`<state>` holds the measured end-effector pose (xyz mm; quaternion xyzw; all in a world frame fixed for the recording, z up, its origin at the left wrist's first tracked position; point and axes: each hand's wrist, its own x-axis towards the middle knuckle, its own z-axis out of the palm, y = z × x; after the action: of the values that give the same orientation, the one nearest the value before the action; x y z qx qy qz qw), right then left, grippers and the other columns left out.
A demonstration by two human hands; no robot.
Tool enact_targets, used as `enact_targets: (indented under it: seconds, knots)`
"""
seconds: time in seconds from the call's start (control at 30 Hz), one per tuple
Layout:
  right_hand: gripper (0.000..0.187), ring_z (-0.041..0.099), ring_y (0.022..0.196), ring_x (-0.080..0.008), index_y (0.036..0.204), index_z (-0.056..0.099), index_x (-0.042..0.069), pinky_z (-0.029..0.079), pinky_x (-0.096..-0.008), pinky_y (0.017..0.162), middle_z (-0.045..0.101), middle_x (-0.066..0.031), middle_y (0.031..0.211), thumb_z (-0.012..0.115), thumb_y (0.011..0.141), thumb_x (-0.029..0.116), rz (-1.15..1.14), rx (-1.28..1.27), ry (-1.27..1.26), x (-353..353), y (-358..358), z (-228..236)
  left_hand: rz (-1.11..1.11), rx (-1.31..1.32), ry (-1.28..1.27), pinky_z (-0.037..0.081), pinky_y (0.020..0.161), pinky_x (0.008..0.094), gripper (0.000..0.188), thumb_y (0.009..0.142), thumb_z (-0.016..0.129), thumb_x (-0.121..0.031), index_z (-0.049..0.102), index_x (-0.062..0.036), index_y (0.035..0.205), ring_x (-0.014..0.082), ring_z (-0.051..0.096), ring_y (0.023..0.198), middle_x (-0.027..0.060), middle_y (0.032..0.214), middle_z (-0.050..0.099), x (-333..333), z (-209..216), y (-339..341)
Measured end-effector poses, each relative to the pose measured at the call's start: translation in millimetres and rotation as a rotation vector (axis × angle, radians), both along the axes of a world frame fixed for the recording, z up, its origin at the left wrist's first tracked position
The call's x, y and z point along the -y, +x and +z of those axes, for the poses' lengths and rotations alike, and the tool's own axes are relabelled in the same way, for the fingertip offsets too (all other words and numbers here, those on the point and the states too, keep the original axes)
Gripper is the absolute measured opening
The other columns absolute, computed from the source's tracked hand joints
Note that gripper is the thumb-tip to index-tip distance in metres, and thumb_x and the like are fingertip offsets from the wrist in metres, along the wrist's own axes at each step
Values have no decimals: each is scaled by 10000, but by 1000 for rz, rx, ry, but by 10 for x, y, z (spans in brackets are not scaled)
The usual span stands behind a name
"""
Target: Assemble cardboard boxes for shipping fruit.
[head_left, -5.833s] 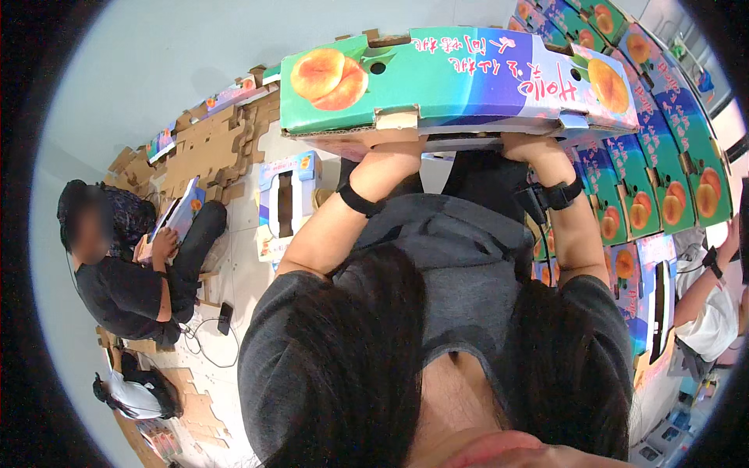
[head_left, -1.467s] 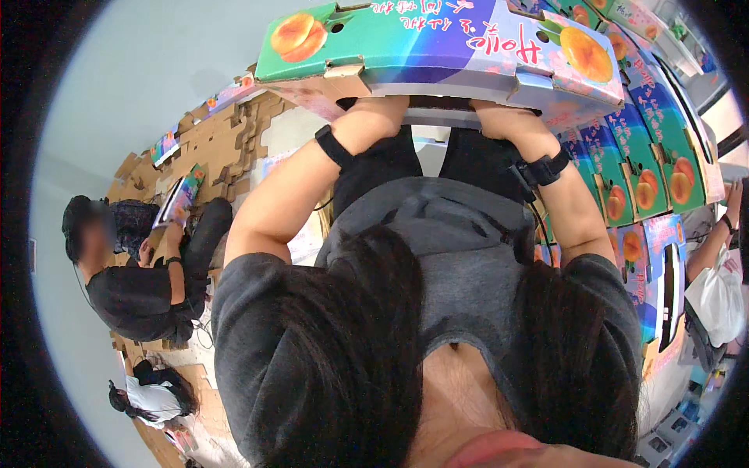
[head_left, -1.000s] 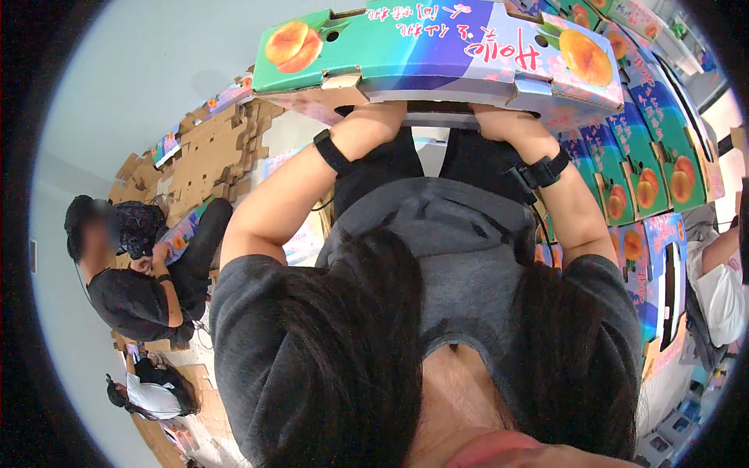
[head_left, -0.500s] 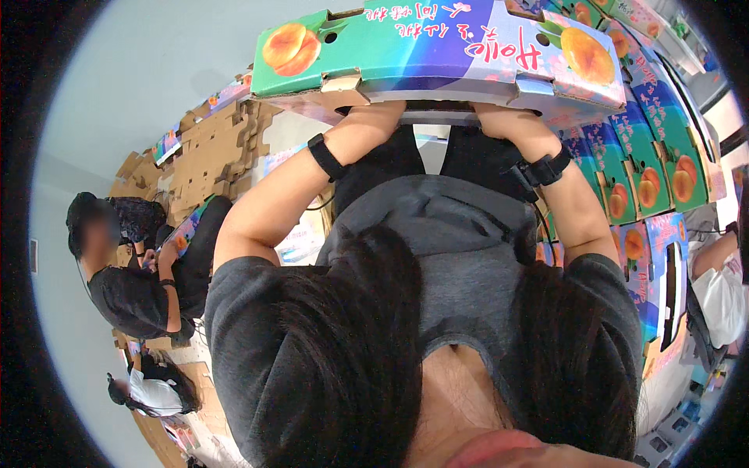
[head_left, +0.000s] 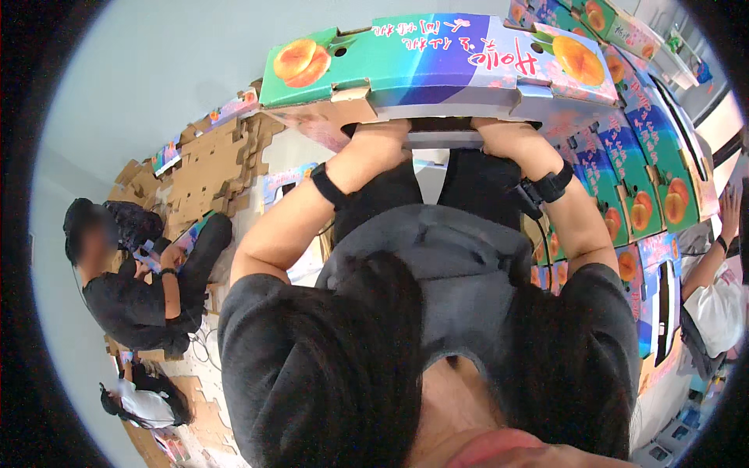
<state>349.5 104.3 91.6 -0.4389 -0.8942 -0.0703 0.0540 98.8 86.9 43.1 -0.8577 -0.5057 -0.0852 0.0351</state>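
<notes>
1. Since half a second ago, the box has come a little lower in view, with the left hand and right hand.
2. Fingers of both hands are hidden in the long opening on the box's near side; how far they are closed cannot be told.
3. Held up ahead of the person, the box hides whatever lies behind it.
4. Each wrist wears a black band; a cable hangs by the right one.
5. On the right, a stack of similar boxes stands near, partly covered by the held box and right forearm.
6. To the left, a carton shows partly behind the left forearm; beyond are flat cardboard pieces.
7. Farther left sits a co-worker in black; other people in white show lower left and far right.
</notes>
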Motion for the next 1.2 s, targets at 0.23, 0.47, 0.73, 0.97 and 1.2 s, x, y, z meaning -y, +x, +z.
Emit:
enact_targets:
  seconds: [0.23, 0.47, 0.73, 0.97, 1.2]
  knots:
    - [430, 674, 994, -371, 1015, 688, -15, 557, -442, 831, 694, -226, 1011, 800, 608, 67, 37, 125, -81, -608, 80, 34, -53, 149, 116, 549, 724, 457, 493, 847, 670, -500, 673, -41, 1025, 371, 675, 827, 190, 897, 684, 83, 322, 201]
    - [472, 679, 932, -355, 1003, 709, 30, 560, -429, 786, 700, -192, 930, 845, 571, 163, 95, 105, -49, -832, 131, 106, -4, 204, 353, 546, 650, 450, 391, 913, 595, -457, 669, -81, 836, 327, 681, 721, 131, 752, 672, -251, 228, 210]
    - [1101, 494, 1217, -339, 1477, 379, 128, 355, -517, 1071, 520, -128, 1295, 897, 521, 303, 142, -61, 360, -357, 90, -87, -77, 230, 344, 538, 657, 445, 373, 898, 622, -452, 697, -87, 889, 351, 675, 731, 142, 764, 684, -471, 371, 81]
    - [1024, 457, 1203, -333, 1513, 352, 212, 287, -552, 1092, 494, -124, 1281, 773, 588, 84, 111, -271, 586, -543, 54, -502, -116, 415, 356, 526, 840, 410, 414, 885, 683, -306, 617, -89, 1231, 300, 667, 991, 117, 1058, 707, -281, 588, 159]
    - [1028, 465, 1203, -328, 1499, 379, 210, 340, -503, 1022, 507, -116, 1295, 769, 557, 79, 131, -307, 546, -558, 81, -438, -37, 1176, 167, 495, 923, 356, 417, 852, 705, -78, 627, -25, 1258, 208, 617, 1141, 132, 1218, 663, 581, 636, 105]
